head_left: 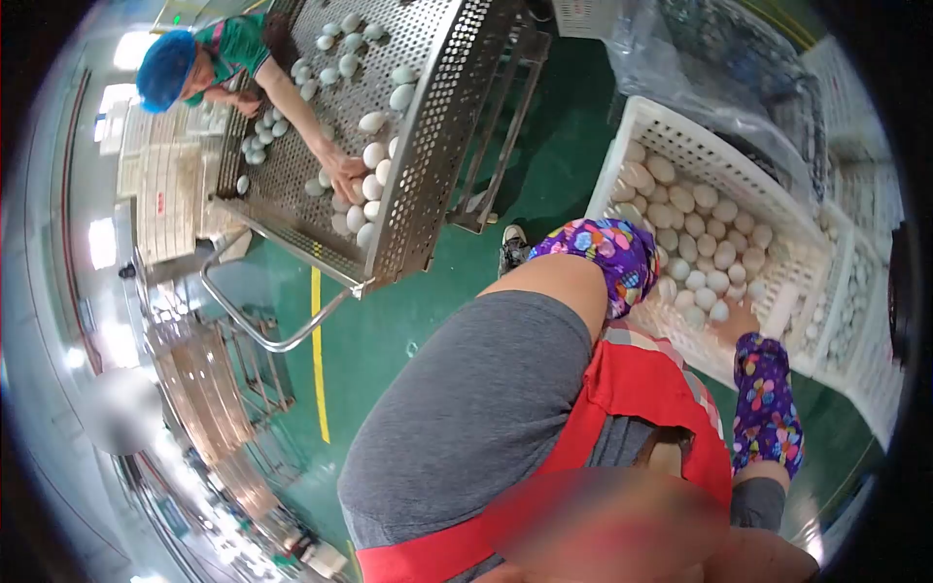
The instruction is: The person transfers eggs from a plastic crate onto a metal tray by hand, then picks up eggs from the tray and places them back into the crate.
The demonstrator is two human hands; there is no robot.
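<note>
Many pale eggs [695,225] lie in a white perforated plastic crate [634,131]. My right hand [736,325] reaches into the crate's lower side, at the edge of the eggs and beside the nearest ones; its fingers are too blurred to make out whether they hold one. The flowered sleeve of my left arm [607,255] reaches over the crate's left edge. My left hand is hidden beyond that sleeve, close to the eggs, and its fingers do not show.
A co-worker in a blue cap [167,70] reaches one hand [342,173] among eggs on a perforated metal trolley [442,107] with a bent handle [282,342]. Another white crate [860,243] with eggs stands at the right. Clear plastic sheeting [700,58] lies behind.
</note>
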